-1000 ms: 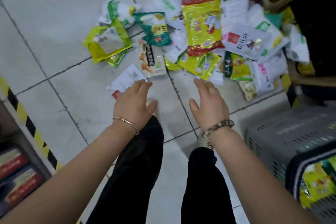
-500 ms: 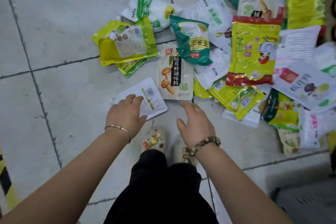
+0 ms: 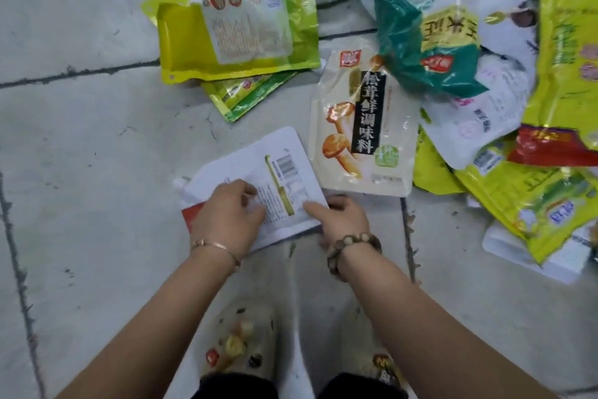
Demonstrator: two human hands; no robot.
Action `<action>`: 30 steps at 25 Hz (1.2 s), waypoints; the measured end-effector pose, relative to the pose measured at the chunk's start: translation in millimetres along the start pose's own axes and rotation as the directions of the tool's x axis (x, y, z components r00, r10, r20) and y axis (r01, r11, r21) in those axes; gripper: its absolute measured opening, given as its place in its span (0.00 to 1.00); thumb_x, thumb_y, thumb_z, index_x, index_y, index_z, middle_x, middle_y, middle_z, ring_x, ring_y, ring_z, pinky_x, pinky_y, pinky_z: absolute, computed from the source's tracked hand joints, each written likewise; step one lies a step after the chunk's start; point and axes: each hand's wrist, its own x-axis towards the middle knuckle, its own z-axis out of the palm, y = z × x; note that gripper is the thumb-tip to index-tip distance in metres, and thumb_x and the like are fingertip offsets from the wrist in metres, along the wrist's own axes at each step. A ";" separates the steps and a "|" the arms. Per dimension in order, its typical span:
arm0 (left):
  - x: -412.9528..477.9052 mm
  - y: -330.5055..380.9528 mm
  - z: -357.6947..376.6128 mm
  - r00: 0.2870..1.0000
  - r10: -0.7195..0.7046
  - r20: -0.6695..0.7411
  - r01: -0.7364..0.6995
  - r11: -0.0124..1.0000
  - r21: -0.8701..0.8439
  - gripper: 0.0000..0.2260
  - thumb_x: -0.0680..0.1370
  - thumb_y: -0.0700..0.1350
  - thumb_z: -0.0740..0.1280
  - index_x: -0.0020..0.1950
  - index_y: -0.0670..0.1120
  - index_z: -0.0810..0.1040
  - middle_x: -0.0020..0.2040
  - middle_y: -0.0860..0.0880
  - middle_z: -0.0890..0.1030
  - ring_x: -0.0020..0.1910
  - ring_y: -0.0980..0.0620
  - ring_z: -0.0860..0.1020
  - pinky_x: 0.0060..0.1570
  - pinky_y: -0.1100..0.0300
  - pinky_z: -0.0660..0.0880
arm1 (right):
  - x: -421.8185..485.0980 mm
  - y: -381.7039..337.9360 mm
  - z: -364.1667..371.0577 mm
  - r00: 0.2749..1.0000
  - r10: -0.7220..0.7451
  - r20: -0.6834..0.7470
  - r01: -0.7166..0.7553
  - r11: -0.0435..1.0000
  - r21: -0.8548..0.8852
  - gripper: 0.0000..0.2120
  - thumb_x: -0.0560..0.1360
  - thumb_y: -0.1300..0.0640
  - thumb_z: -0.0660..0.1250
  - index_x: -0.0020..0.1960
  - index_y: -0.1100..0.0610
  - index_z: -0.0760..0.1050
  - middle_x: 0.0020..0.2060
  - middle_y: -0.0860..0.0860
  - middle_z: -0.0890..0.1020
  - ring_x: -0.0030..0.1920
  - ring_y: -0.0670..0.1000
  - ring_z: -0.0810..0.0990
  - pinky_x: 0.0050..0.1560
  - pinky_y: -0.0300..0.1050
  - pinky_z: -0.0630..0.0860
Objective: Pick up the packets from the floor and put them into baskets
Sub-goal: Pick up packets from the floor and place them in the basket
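While both arms reach down over the pale, scuffed tile floor with its dark grout lines, the glossy plastic heap sits up top: a crinkled yellow bag with a clear window, a puffy green bag, and a flat cream pouch printed with mushrooms. And here's the one in play, the white pouch: flat, smooth and round-cornered. It has a small nub at its left corner, a barcode and a thin olive stripe across fine print, and a red patch peeking out near-left. It lies on the floor just ahead of the feet, right up against the cream pouch. Left hand is on top of it, fingers bent down onto the print; whether that's a real hold, can't tell. Right hand has the near-right corner pinched, thumb flat on top, other fingers curled past the edge. Thin metal bangle on the left wrist, chunky beads on the right
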 end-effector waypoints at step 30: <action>48.4 57.3 -29.7 0.977 0.041 0.207 0.211 -0.103 -0.972 0.13 0.66 0.35 0.66 0.46 0.44 0.85 0.48 0.45 0.84 0.44 0.45 0.83 0.38 0.52 0.81 | 32.0 -59.3 -76.0 0.816 -0.370 -0.445 0.335 0.929 -0.158 0.25 0.66 0.57 0.75 0.60 0.57 0.71 0.53 0.53 0.77 0.54 0.55 0.77 0.57 0.47 0.72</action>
